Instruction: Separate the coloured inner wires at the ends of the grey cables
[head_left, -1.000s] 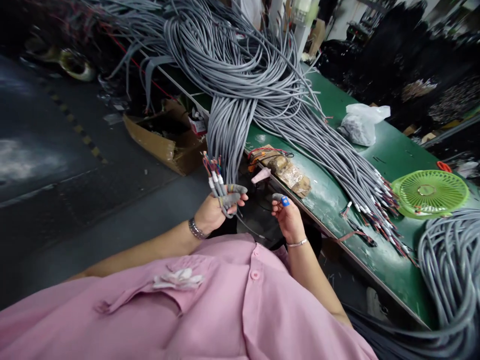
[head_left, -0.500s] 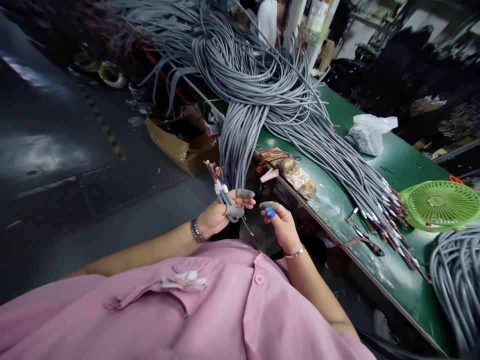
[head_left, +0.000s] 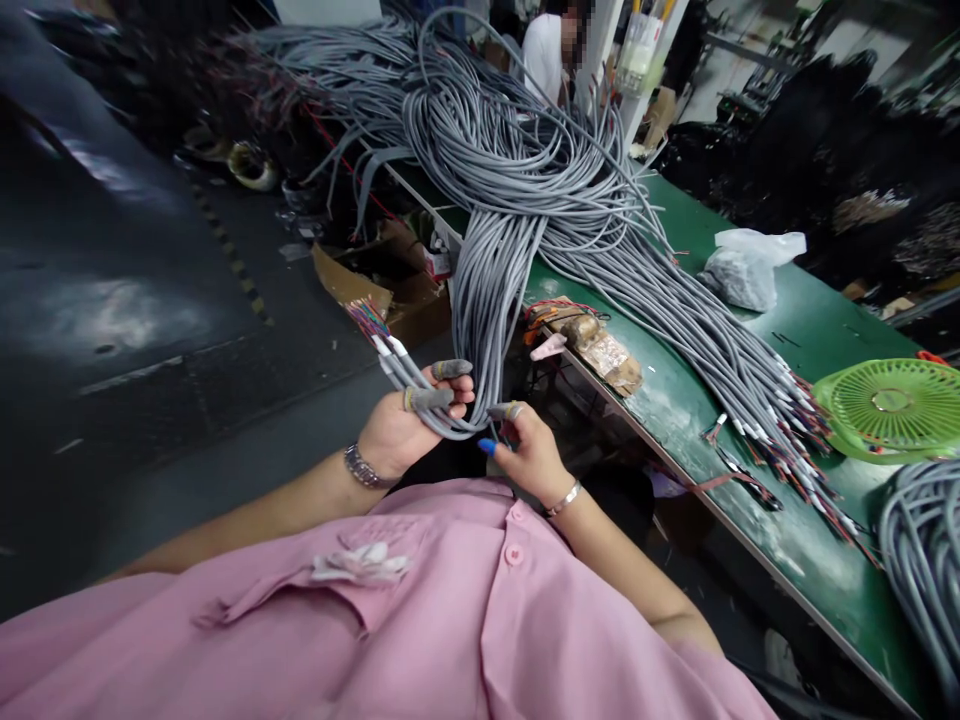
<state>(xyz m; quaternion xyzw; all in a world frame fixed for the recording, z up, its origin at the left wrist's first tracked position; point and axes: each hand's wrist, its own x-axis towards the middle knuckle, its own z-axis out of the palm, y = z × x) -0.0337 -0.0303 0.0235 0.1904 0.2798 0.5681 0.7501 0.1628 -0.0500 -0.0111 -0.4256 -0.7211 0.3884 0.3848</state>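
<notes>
My left hand [head_left: 401, 425], with grey finger cots on thumb and forefinger, is closed around a small bunch of grey cables [head_left: 409, 375] whose stripped coloured wire ends [head_left: 367, 318] point up and left. These cables hang down from a large grey cable bundle [head_left: 495, 300] draped over the edge of the green bench [head_left: 757, 500]. My right hand [head_left: 525, 450], with a blue cot on one finger, has its fingers curled and pinches at the hanging cables just right of my left hand.
A big tangle of grey cables [head_left: 510, 140] covers the bench's far end. More cable ends [head_left: 780, 420] fan out on the bench. A green fan grille [head_left: 892, 405], a white plastic bag [head_left: 750, 265], a taped block [head_left: 592, 345] and a cardboard box [head_left: 375, 285] on the floor are near. A person [head_left: 547, 55] stands far off.
My right hand moved left and down to the hanging cables. My left hand tilted the cable ends further left. The camera view shifted upward.
</notes>
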